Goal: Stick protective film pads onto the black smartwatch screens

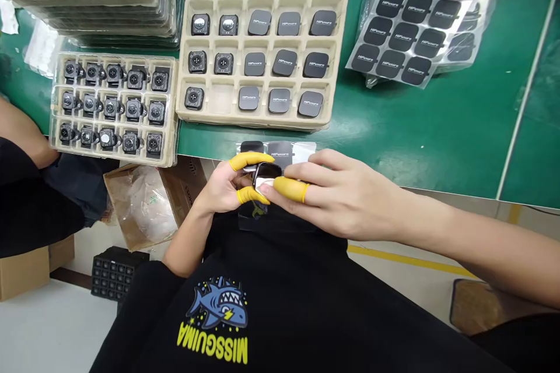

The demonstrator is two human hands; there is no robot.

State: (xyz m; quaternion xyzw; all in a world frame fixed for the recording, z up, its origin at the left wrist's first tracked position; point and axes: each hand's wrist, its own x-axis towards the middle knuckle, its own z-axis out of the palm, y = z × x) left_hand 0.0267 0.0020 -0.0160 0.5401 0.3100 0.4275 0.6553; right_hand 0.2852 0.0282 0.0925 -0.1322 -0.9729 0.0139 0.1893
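My left hand (225,183), with yellow finger cots on thumb and finger, grips a smartwatch body (268,169) by its edges, its dark glossy screen facing up. My right hand (335,189), one finger in a yellow cot, pinches a small white piece (263,184), perhaps a wipe, against the lower part of the screen. Just beyond the hands lies a strip of dark square stickers (280,153) at the table edge. Farther back, a beige tray (221,97) holds watch bodies, some back up and others under dark labelled covers; one compartment is bare.
Left of it stands a second tray (170,145) of watches under clear plastic. Stacked trays (161,6) rise behind. Sheets of square labels (405,17) lie at the right on the green table (394,128). An open carton (179,186) and another person's arm (26,134) are at left.
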